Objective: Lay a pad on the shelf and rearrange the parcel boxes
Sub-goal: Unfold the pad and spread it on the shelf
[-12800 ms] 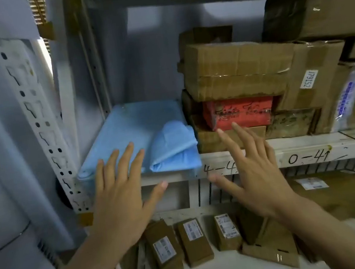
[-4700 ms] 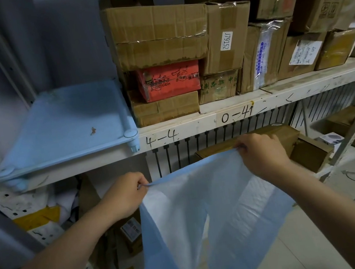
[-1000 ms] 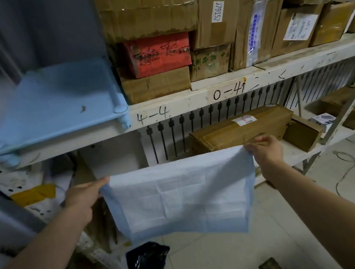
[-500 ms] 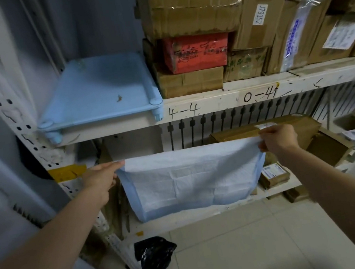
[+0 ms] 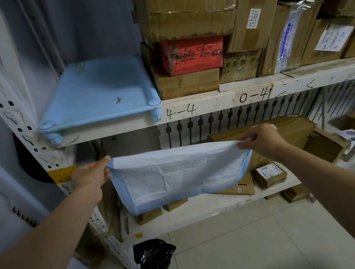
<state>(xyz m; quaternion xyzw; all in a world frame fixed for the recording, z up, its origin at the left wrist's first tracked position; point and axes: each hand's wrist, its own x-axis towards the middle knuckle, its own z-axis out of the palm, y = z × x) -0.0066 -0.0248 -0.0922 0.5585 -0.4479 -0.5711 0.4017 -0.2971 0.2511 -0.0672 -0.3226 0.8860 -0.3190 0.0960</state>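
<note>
A light blue pad (image 5: 177, 175) with a white quilted middle hangs spread out in front of the lower shelf. My left hand (image 5: 90, 176) pinches its upper left corner and my right hand (image 5: 261, 140) pinches its upper right corner. Above, a blue plastic tray (image 5: 96, 93) lies on the left end of the white shelf (image 5: 256, 92), with a small brown speck on it. Right of the tray stand stacked parcel boxes: a red box (image 5: 192, 54) between a large cardboard box (image 5: 186, 6) and a flat brown box (image 5: 188, 84).
More cardboard parcels (image 5: 294, 35) fill the shelf to the right. Small labelled boxes (image 5: 269, 175) and a long carton (image 5: 293, 128) lie on the lower shelf behind the pad. A black plastic bag (image 5: 151, 260) lies on the tiled floor by the perforated upright (image 5: 10, 104).
Both hands have kept the pad stretched flat and held at about the same height below the shelf. The view has shifted slightly right and closer; the pad sags a little more.
</note>
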